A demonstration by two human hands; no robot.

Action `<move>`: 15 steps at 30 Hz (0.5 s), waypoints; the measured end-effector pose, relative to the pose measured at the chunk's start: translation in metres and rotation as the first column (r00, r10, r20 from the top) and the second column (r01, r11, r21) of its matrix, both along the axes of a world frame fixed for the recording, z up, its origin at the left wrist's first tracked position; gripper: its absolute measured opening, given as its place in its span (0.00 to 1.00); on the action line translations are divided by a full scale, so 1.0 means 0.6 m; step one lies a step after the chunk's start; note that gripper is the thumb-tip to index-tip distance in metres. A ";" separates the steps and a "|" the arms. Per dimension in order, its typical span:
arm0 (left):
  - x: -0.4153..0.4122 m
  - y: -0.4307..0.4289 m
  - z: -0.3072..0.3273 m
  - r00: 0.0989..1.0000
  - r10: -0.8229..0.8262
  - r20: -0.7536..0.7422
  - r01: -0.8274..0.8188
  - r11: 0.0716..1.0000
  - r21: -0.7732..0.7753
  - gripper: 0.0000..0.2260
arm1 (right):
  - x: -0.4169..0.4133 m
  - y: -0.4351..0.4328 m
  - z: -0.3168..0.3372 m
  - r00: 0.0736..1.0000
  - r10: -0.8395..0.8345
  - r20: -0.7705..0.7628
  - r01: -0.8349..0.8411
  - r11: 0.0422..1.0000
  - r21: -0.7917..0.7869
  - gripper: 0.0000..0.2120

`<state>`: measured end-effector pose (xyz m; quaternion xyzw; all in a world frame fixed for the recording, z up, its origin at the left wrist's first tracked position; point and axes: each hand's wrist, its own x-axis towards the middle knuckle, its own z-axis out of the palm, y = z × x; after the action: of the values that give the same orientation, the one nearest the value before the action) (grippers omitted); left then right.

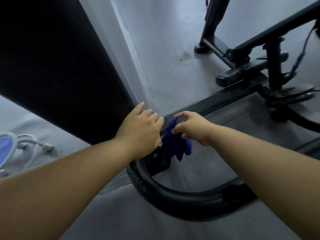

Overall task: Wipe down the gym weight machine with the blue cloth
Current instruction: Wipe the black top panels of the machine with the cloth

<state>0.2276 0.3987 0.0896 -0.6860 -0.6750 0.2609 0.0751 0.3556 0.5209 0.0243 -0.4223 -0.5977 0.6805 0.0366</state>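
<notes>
A crumpled blue cloth [174, 141] hangs in the middle of the view, just above a curved black tube [166, 194] of the weight machine. My right hand [192, 127] pinches the cloth's upper part with thumb and fingers. My left hand [143, 129] is at the cloth's left edge, fingers bent forward beside the black pad [57, 66]; its fingertips are hidden, so I cannot tell whether it holds the cloth. A black bracket [161, 161] sits under the cloth.
A long black bar [225, 99] runs off to the right toward black frame legs and a foot pedal [242, 73]. The grey floor lies behind. A white cable [32, 142] and a blue-and-white object [5, 149] lie at the left edge.
</notes>
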 end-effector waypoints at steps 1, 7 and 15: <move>0.018 0.005 0.024 0.970 0.139 0.199 -0.137 0.990 -0.026 0.24 | 0.021 -0.002 0.037 0.997 -0.060 -0.056 0.056 0.996 -0.074 0.16; 0.078 0.048 0.247 0.071 0.464 0.883 -0.483 0.791 -0.376 0.17 | 0.124 -0.005 0.316 0.947 -0.254 -0.198 0.227 0.962 -0.149 0.11; 0.137 0.106 0.661 -0.074 0.349 0.934 -0.420 0.839 -0.346 0.07 | 0.252 0.024 0.739 0.967 -0.151 -0.204 0.145 0.988 -0.045 0.12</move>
<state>0.3097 0.4624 0.4864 -0.4502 -0.7104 -0.2829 -0.4612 0.5070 0.5351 0.4676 -0.3931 -0.5474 0.7248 0.1431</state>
